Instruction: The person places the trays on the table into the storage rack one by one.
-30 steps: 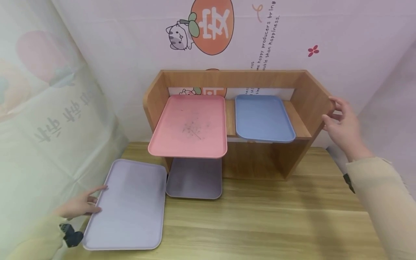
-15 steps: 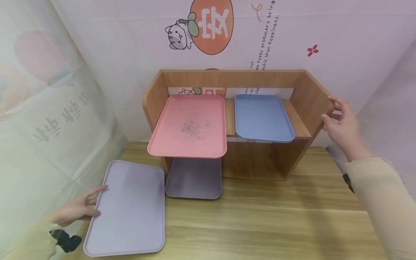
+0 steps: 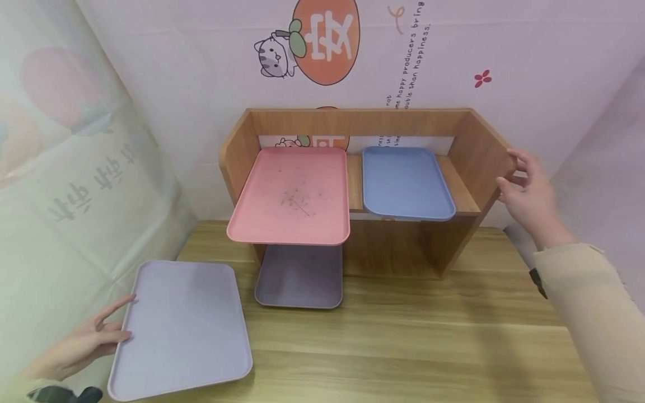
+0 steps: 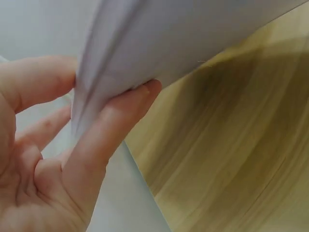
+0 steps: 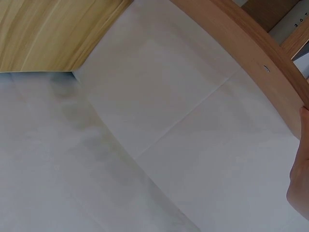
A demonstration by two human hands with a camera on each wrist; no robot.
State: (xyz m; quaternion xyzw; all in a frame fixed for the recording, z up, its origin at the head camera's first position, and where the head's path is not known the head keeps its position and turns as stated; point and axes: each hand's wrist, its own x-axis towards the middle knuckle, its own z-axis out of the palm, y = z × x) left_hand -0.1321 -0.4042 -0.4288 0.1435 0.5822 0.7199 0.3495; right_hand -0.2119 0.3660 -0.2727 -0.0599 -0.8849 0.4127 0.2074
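Note:
My left hand (image 3: 83, 342) pinches the left edge of a large lavender tray (image 3: 183, 327), in front and left of a small wooden desk shelf (image 3: 363, 123). Up close in the left wrist view, that hand (image 4: 50, 186) has digits on both faces of the tray (image 4: 159, 36), which is tilted and partly raised off the wood. At the shelf's right side panel, my right hand (image 3: 534, 196) grips the front edge between thumb and fingers. Only part of this hand (image 5: 299, 169) shows at the border of the right wrist view, against the panel (image 5: 241, 53).
On the shelf's upper board lie a pink tray (image 3: 297, 190) with a dark plant print and a smaller blue tray (image 3: 407, 182); both jut forward. Another purple-grey tray (image 3: 302, 280) sits in the lower left compartment. A wooden table (image 3: 403, 347) lies beneath, with printed cloth (image 3: 201, 67) behind.
The left hand has drawn the lavender tray left and towards me, turning it slightly; a gap now separates it from the purple-grey tray. The right hand keeps its hold on the shelf.

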